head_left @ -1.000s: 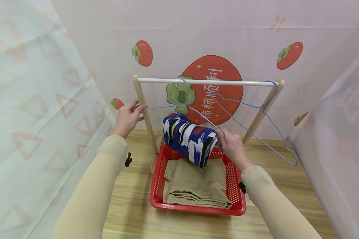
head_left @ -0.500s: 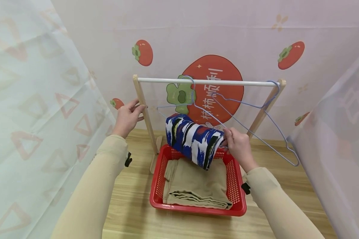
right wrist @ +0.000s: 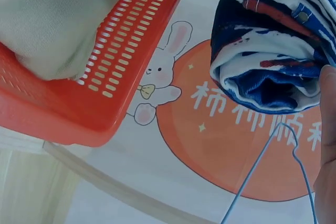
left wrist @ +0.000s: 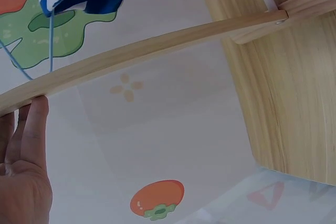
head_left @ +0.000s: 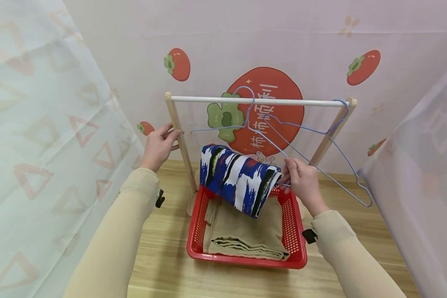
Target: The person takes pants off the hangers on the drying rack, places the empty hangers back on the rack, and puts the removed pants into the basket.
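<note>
My left hand (head_left: 160, 145) holds the left wooden post (head_left: 185, 163) of a clothes rack, thumb in front; fingertips also touch the post in the left wrist view. My right hand (head_left: 304, 184) pinches the right corner of a blue wire hanger (head_left: 267, 140). Folded over that hanger's bottom bar are blue, white and black patterned trousers (head_left: 236, 176). A metal button (right wrist: 303, 16) shows on them in the right wrist view. The hanger's hook reaches above the rack's white rail (head_left: 208, 99); whether it touches the rail I cannot tell.
Below the trousers, a red plastic basket (head_left: 246, 263) holds folded khaki cloth (head_left: 246, 229). Another blue wire hanger (head_left: 345, 155) hangs tilted at the rack's right end. A printed backdrop (head_left: 134, 62) stands behind, and fabric walls flank both sides.
My right hand has moved right and slightly down. The hanger's hook has shifted right and risen above the rail, and the trousers have swung a little. My left hand has stayed on the post.
</note>
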A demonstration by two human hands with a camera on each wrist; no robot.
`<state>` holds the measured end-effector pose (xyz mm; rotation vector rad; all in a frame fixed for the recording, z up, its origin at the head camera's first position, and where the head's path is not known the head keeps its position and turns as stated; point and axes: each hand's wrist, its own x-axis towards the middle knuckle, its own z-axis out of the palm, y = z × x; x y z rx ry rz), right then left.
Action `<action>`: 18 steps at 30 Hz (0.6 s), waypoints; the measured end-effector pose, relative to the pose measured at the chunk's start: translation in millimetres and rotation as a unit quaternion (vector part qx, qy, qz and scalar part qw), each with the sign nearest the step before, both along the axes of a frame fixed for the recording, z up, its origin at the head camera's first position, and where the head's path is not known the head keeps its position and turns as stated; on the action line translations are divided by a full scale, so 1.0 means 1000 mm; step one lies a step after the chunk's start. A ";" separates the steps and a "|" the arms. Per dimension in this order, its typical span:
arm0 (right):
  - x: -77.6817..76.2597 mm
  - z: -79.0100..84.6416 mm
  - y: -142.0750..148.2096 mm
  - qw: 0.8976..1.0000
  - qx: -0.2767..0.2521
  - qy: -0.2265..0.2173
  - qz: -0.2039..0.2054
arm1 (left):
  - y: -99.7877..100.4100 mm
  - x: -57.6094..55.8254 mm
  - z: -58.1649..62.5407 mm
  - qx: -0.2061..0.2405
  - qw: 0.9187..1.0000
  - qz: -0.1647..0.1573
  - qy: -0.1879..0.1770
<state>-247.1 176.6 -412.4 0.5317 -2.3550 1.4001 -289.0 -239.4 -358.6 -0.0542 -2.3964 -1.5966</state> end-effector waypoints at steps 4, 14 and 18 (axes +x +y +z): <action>0.002 0.001 0.002 1.000 -0.011 -0.008 0.000 | 0.000 0.000 0.000 -0.003 1.000 0.004 -0.005; 0.006 0.006 0.009 0.999 -0.025 -0.029 0.011 | 0.000 -0.001 -0.001 0.002 1.000 0.002 -0.007; 0.007 0.007 0.013 0.998 -0.032 -0.046 0.016 | 0.000 0.000 -0.001 0.001 1.000 0.003 -0.010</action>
